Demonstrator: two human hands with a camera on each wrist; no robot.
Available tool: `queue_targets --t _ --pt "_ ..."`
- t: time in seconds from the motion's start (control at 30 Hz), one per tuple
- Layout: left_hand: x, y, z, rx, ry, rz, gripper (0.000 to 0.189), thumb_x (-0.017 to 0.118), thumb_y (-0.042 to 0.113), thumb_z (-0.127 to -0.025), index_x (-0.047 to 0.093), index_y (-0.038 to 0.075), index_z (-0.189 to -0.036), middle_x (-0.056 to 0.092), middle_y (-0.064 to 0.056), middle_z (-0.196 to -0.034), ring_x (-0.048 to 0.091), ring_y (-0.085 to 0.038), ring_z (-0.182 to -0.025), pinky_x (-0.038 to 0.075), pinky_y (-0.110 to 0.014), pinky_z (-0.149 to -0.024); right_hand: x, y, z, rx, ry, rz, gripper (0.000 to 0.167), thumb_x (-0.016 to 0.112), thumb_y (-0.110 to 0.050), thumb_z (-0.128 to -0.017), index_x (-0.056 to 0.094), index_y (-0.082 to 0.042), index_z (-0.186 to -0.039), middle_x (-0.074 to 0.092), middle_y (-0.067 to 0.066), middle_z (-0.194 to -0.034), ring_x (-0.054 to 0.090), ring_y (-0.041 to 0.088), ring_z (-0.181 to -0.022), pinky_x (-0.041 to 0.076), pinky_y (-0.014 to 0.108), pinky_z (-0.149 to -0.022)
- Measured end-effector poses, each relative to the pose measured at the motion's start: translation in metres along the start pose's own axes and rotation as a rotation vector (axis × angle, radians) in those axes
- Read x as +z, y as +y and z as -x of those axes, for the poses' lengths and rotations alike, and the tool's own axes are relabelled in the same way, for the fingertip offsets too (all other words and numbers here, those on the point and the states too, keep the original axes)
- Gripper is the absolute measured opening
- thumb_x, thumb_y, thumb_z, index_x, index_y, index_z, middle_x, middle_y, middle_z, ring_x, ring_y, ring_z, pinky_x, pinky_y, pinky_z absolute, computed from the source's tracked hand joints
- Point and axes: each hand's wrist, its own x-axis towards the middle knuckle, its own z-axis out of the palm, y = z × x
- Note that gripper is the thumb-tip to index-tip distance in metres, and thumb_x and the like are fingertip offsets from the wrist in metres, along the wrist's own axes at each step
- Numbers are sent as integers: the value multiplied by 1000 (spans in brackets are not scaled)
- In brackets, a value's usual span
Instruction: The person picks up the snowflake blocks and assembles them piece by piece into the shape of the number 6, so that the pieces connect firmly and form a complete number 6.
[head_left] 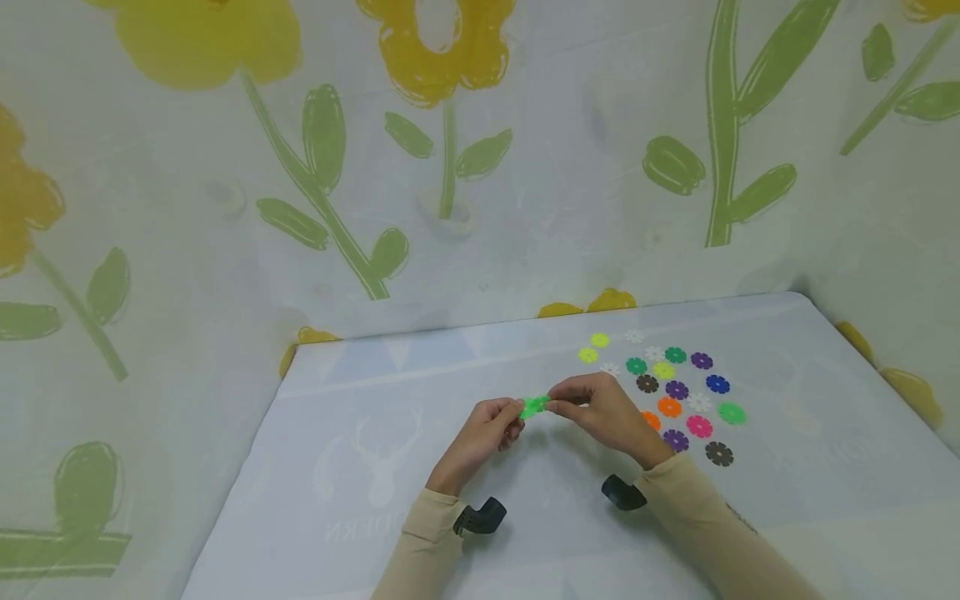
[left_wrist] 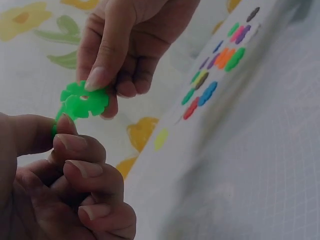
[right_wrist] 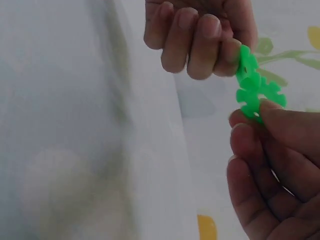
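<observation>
Where the left fingers (left_wrist: 80,144) and right fingers (right_wrist: 244,175) pinch the green discs (left_wrist: 86,104), disc edges are partly hidden.

Two forearms in beige sleeves reach forward from the lower edge, the left forearm (head_left: 422,546) and right forearm (head_left: 708,517) slanting inward until the fingertips almost meet. The left hand (head_left: 480,437) pinches between thumb and index finger, its other fingers curled toward the palm. The right hand (head_left: 609,417) pinches too, thumb extended, remaining fingers bent.
</observation>
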Motion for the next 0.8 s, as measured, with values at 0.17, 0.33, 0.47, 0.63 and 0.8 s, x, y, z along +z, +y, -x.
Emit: queue_targets --t 0.17,0.33,0.47,0.63,0.8 --pt "-5 0 0 7 32 -31 40 47 31 -111 60 -3 -95 51 4 -75 42 -9 -66 36 -20 -58 -21 5 0 74 78 6 20 74 -19 -97 78 -7 -112 79 11 -108 73 28 -96 60 25 -81" --pt "-7 -1 1 3 30 -28 35 46 32 -111 58 7 -89 50 4 -75 40 -9 -66 34 -19 -58 -42 14 2 131 179 79 24 70 -20 -100 76 -4 -116 78 12 -108 69 27 -93 55 22 -80" --pt "-7 -1 1 -1 31 -23 36 46 33 -111 57 7 -89 50 4 -75 40 -9 -66 34 -20 -58 -51 17 5 186 191 149 25 68 -20 -101 75 -4 -119 77 12 -111 66 25 -97 54 29 -84" --pt "-7 0 2 4 38 -24 35 46 33 -111 57 9 -89 50 3 -74 41 -10 -66 34 -20 -57 -53 17 5 294 163 175 27 66 -22 -102 73 -4 -122 74 16 -115 63 29 -105 57 43 -92" --pt "-8 -1 1 -4 46 -31 34 46 33 -111 58 11 -87 51 4 -75 42 -10 -66 35 -20 -57 -52 22 4 365 138 192 28 68 -22 -101 72 -4 -121 72 17 -115 62 30 -105 57 46 -95"
